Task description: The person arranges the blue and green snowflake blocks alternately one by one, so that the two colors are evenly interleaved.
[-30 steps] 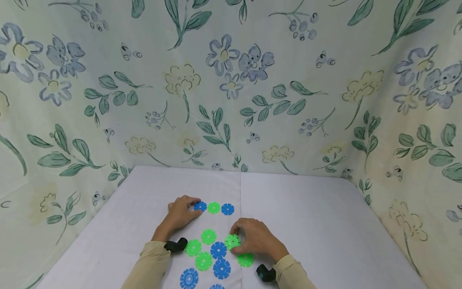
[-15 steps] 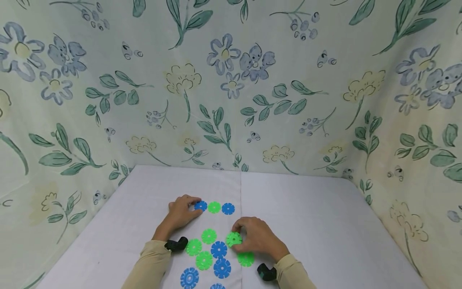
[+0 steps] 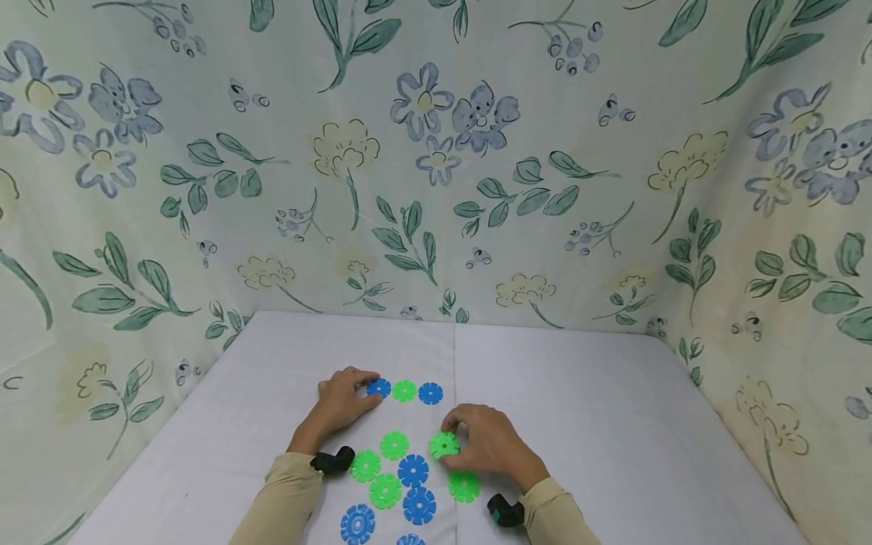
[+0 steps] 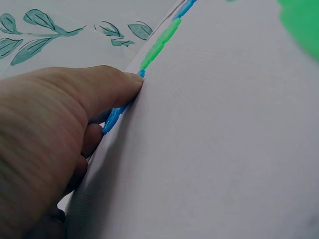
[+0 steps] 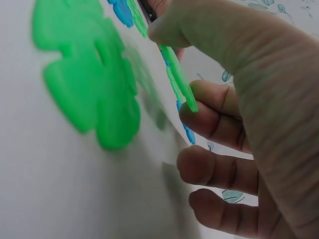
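My left hand (image 3: 343, 397) rests on the table at the left end of a short row, pinching a blue notched disc (image 3: 379, 388) between thumb and fingers. In the left wrist view the thumb lies on that blue disc (image 4: 113, 119), which is flat on the cloth. To its right in the row are a green disc (image 3: 405, 390) and another blue disc (image 3: 431, 393). Between thumb and fingertips my right hand (image 3: 492, 445) pinches a green snowflake disc (image 3: 444, 446). The right wrist view shows this held disc (image 5: 178, 79) edge-on, above the cloth.
Several loose green and blue discs lie below the row, among them a green disc (image 3: 464, 487) under my right hand and a blue disc (image 3: 357, 524) near the front. White cloth (image 3: 579, 424) covers the table. A floral curtain (image 3: 436, 227) hangs behind and at the sides.
My right hand has moved slightly away from the body and to the right with the green disc, which has tilted a little. The left hand stays on the blue disc.
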Motion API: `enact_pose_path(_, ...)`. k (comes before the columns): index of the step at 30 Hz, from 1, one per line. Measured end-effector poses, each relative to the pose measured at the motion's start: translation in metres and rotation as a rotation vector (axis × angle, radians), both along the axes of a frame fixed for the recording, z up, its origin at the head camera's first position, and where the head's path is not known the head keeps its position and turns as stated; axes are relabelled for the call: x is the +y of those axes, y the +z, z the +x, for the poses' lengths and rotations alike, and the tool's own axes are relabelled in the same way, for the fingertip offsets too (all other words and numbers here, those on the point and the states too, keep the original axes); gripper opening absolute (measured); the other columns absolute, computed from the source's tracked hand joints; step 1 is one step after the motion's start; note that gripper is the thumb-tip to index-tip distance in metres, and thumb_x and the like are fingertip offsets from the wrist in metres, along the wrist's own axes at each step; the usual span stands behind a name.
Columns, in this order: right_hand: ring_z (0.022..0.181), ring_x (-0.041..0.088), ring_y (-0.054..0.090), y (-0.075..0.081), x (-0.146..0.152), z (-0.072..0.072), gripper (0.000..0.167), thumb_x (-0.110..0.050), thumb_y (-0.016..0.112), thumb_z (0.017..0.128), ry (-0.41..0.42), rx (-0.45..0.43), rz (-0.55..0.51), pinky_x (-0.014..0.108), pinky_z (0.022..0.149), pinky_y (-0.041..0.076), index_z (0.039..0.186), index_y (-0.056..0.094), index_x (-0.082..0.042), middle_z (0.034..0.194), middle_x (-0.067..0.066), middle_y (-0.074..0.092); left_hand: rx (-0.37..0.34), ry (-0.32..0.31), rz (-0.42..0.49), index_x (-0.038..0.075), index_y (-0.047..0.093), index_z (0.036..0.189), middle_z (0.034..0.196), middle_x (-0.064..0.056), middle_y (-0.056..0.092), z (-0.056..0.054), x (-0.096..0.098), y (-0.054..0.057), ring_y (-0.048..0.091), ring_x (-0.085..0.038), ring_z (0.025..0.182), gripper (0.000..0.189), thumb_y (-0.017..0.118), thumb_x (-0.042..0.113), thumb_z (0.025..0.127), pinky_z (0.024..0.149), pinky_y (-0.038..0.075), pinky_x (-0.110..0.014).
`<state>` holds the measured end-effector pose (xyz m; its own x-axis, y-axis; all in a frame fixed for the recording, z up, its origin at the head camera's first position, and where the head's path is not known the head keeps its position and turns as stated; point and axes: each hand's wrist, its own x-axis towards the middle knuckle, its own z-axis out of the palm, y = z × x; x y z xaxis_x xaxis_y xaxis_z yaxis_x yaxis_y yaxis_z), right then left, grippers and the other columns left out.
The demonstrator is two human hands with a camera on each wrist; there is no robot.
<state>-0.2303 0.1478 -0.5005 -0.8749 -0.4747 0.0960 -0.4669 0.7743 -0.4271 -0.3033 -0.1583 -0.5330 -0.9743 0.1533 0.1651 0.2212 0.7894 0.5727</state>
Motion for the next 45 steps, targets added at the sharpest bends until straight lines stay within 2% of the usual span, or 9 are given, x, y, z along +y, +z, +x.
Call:
enact_pose_path(10,0.086,0.004,0.057,0.005,0.001,0.000,0.044,-0.059,0.083,0.069,-0.053,0.010,0.002,0.038,0.083,0.051,0.100,0.071,-0.031,0.094,-0.020,0.065,-0.015,-0.001,0.002,0.027,0.070,0.125,0.120,-0.001,0.067,0.001,0.000,0.002,0.058,-0.025,0.115,0.042,0.078,0.039,0.086,0.090,0.028,-0.047)
enact_pose_path(31,0.083,0.003,0.057,0.005,0.004,-0.004,0.042,-0.056,0.082,0.069,-0.091,0.065,-0.006,0.034,0.080,0.051,0.099,0.071,-0.029,0.093,-0.019,0.066,-0.010,0.018,-0.001,0.028,0.070,0.125,0.120,-0.001,0.067,0.001,-0.001,0.002,0.057,-0.024,0.115,0.041,0.078,0.038,0.086,0.092,0.028,-0.049)
enact_pose_path(41,0.073,0.001,0.052,0.005,0.011,-0.005,0.039,-0.054,0.086,0.067,-0.144,0.130,-0.078,0.022,0.065,0.044,0.094,0.070,-0.031,0.090,-0.021,0.065,-0.009,0.010,-0.006,0.028,0.071,0.125,0.119,0.000,0.068,0.000,0.001,0.001,0.059,-0.024,0.114,0.041,0.078,0.038,0.086,0.091,0.029,-0.047)
enact_pose_path(45,0.072,0.002,0.052,0.009,0.013,-0.006,0.040,-0.053,0.086,0.067,-0.164,0.157,-0.071,0.022,0.064,0.044,0.095,0.070,-0.029,0.091,-0.020,0.066,-0.006,0.015,-0.010,0.028,0.071,0.124,0.119,0.000,0.067,0.000,0.002,0.002,0.059,-0.024,0.114,0.041,0.078,0.039,0.085,0.090,0.029,-0.047)
